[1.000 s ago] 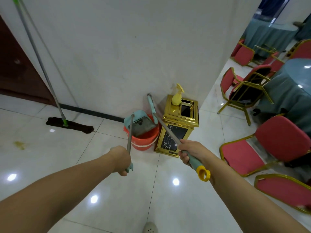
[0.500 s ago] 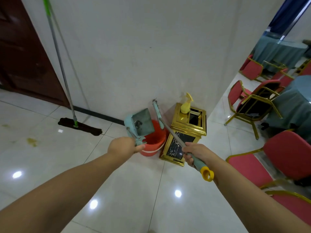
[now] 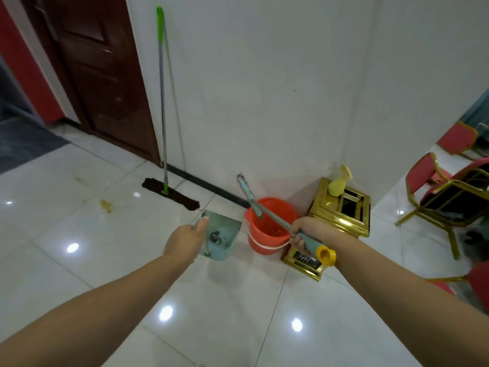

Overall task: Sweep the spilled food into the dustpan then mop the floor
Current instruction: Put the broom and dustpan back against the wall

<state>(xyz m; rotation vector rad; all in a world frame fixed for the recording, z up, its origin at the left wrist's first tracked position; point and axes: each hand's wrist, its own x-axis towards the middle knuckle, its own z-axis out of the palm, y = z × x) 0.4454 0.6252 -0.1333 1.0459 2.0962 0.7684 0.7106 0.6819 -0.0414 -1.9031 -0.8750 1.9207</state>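
Head view: 2 hands hold a dustpan and a broom beside an orange bucket.

The left hand [image 3: 185, 241] grips the teal dustpan [image 3: 221, 238], thumb pressed along its upper edge; a dark bit of debris lies inside the pan. The right hand [image 3: 308, 233] is curled round the broom handle [image 3: 275, 221], whose yellow end cap sticks out behind the fist, while its far end reaches over the orange bucket [image 3: 267, 229] between the 2 hands. Beyond the left hand, a mop [image 3: 165, 144] leans against the wall, and a yellowish stain [image 3: 105, 205] marks the floor [image 3: 225, 313]. A gold bin [image 3: 341, 210] stands just past the right hand.
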